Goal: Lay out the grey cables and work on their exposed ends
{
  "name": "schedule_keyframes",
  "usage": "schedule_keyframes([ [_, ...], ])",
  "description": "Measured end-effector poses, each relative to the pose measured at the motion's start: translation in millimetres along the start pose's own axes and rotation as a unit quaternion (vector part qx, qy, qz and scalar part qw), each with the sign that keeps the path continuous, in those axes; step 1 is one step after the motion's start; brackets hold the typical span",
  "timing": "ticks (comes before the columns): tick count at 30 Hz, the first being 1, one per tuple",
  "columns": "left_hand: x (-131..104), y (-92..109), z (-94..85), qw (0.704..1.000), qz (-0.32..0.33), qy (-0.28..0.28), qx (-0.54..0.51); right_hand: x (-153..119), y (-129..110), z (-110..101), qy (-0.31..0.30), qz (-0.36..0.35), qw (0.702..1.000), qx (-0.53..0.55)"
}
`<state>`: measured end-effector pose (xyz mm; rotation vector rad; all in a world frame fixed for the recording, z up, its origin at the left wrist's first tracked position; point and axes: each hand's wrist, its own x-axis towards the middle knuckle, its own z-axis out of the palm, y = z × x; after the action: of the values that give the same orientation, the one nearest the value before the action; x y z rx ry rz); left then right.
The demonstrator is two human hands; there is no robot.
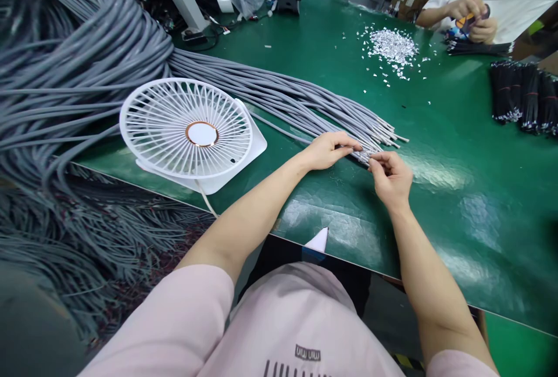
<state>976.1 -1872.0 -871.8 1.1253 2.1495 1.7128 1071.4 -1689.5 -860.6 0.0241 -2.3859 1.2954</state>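
"What's hidden at the hands?"

"The left hand [328, 151] and right hand [394, 180] cover some tips of the gray cables [279, 95], so I can't tell which strands, if any, are pinched."

"And the edges?"

"They crop the cable coil [87, 57] on the left and the black wire bundles [529, 95] on the right."

"What about the far tool [465, 21]?"

"Small, and partly covered by the co-worker's hands [483, 32]; I can't name it."

"Those silvery scraps [392, 46]?"

"Too tiny to tell what each one is."
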Motion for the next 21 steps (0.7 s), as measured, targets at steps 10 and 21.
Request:
schedule_keyframes([
  [10, 0.9, -0.1, -1.9, 1.000, 0.017, -0.002, 0.018, -6.3, -14.5, 3.8, -0.039, -0.094, 0.991, -0.085],
  [21, 0.4, 3.5, 2.4, 0.999, -0.027, 0.015, -0.018, 0.0, 0.7, -4.3, -0.012, 0.003, 0.998, -0.062],
])
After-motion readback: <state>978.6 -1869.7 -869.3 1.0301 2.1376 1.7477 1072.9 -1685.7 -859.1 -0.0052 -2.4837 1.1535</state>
